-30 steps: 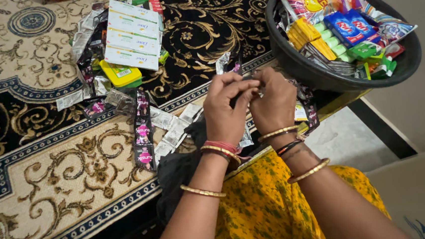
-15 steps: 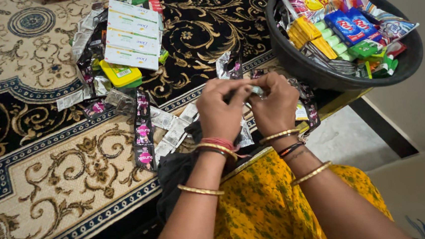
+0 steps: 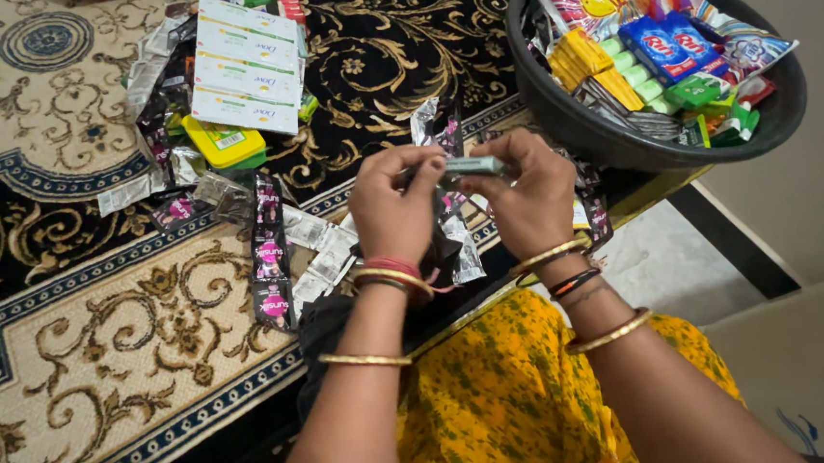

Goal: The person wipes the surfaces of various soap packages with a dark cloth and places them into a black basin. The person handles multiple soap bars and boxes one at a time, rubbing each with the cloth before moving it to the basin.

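Note:
My left hand (image 3: 393, 207) and my right hand (image 3: 526, 199) are raised together over the carpet, both pinching a strip of small foil sachets (image 3: 470, 166) stretched between them. The rest of the silvery strip hangs down below my fingers (image 3: 459, 238). Both wrists wear gold bangles. Under my hands lie more sachet strips, dark with pink labels (image 3: 269, 256) and plain silver ones (image 3: 328, 252).
A black round basin (image 3: 609, 140) at the upper right holds soap bars and bright packets. White boxes (image 3: 244, 67) and a yellow pack (image 3: 225, 143) lie on the patterned carpet (image 3: 79, 313) at the upper left. Bare floor (image 3: 675, 261) lies to the right.
My hands have shifted slightly left and apart, pulling the sachet strip out flat between them; earlier they were pressed close together around it.

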